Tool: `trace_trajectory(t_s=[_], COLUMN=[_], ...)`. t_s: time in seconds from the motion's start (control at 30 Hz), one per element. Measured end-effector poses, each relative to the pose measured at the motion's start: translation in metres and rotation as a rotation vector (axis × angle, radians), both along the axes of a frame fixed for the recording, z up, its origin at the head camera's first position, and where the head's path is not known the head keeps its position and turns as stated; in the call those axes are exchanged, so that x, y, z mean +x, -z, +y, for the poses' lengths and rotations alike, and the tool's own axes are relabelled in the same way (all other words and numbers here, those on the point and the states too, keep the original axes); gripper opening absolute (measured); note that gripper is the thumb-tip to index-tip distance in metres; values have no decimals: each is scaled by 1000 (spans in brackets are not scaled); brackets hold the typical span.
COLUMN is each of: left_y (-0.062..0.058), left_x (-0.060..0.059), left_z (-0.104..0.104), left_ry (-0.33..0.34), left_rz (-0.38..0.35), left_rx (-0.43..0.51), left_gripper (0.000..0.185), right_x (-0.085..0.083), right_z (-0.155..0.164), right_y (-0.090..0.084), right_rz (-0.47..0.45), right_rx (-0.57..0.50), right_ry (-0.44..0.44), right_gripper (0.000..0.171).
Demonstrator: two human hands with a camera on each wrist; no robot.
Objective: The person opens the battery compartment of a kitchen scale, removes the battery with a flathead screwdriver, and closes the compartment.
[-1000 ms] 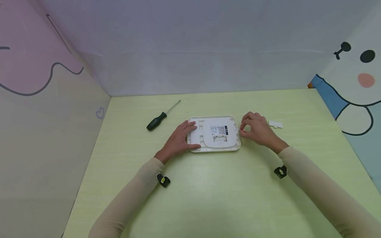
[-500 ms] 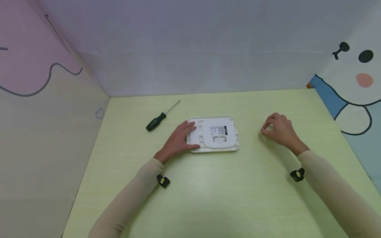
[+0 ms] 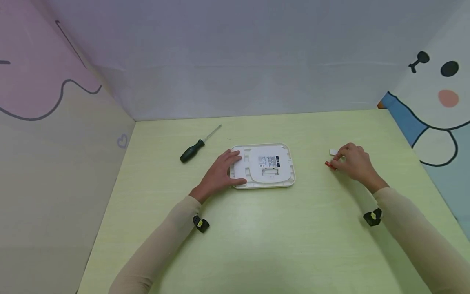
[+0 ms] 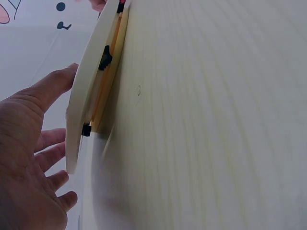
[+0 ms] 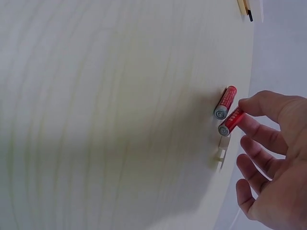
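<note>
Hiding end of pinched battery (image 5: pixel 232 120): right hand (image 3: pixel 355 163)

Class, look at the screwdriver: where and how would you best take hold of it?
Probably by the thick dark handle, from above and its left. The screwdriver lies flat, handle toward the person, thin shaft pointing away; coming from the left should avoid the left hand, to the handle's right.

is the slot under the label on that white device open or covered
Open: the head view shows an uncovered recess in the white device; a small white piece lies apart, by the right hand.
</note>
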State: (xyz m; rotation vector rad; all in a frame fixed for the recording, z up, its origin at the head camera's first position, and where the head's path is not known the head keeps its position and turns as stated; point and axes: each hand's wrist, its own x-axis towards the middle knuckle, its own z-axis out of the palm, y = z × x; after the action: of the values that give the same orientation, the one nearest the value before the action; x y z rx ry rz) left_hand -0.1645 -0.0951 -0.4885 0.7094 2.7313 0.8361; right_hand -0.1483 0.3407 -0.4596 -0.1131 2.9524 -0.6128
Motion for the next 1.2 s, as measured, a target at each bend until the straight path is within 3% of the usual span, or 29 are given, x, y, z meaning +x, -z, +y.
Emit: trace_trajectory(t_s=[0.53,0.8,1.2], left_y=[2,3,3], left_x=[-1,-2,-1], left_z=[0,0,0], left_ry=[1,-3,-4], left_rz=[3,0,-7], left_rx=[-8,-13,-9], left_gripper=[83,83,83], right_x=[-10,-10,-11], right_z=[1,4,15], right_y=[7,11,3], right_rz=[-76,-85,-62], right_rx=[44,28,-39], right_ry=[25,27,44], right_gripper=[31,33,39])
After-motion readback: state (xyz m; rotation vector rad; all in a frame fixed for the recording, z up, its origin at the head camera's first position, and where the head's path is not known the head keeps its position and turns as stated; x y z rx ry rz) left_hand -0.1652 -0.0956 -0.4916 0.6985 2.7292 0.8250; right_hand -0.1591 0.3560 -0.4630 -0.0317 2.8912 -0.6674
